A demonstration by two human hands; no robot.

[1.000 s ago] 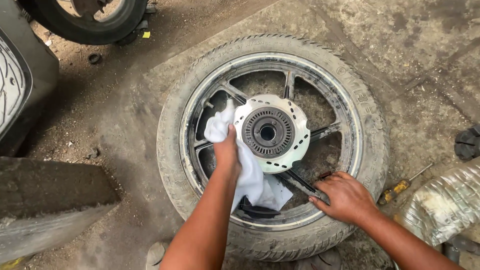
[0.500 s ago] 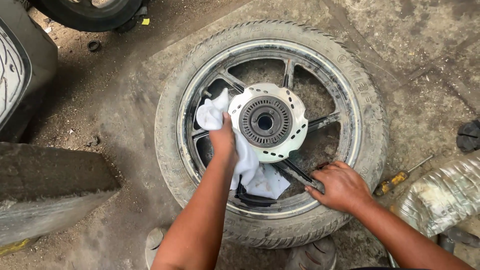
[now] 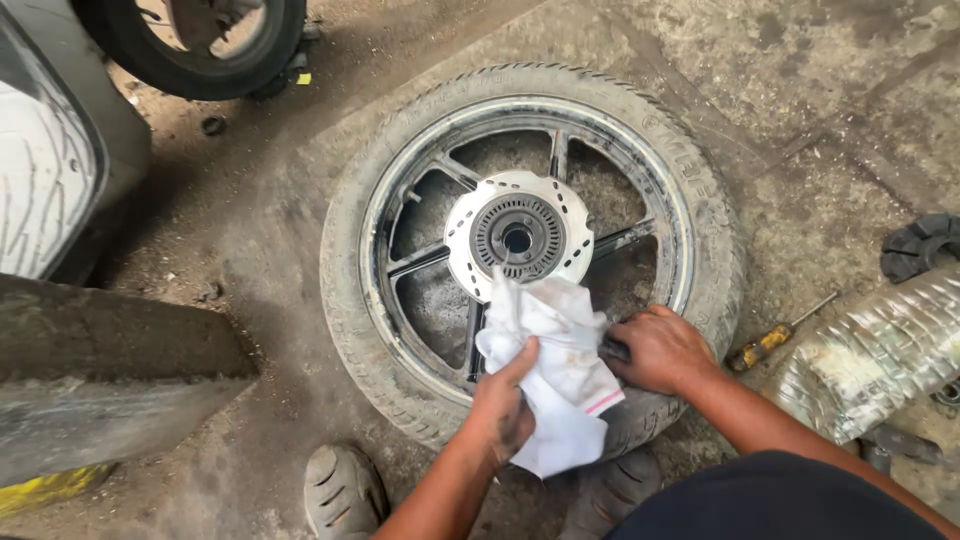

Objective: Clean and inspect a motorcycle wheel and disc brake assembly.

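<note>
My left hand (image 3: 503,405) clutches a white rag (image 3: 555,375) against the motorcycle wheel (image 3: 530,250) lying flat, while my right hand (image 3: 660,350) grips its rim (image 3: 680,250).

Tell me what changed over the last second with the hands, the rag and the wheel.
The left hand drew the white rag off the brake disc, down to the wheel's near rim. The right hand stayed on the rim. Wheel unmoved.

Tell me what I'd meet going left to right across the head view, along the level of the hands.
Concrete block → left hand → white rag → right hand → yellow-handled screwdriver → clear plastic bottle. The hands and the rag lie over the near part of the wheel.
</note>
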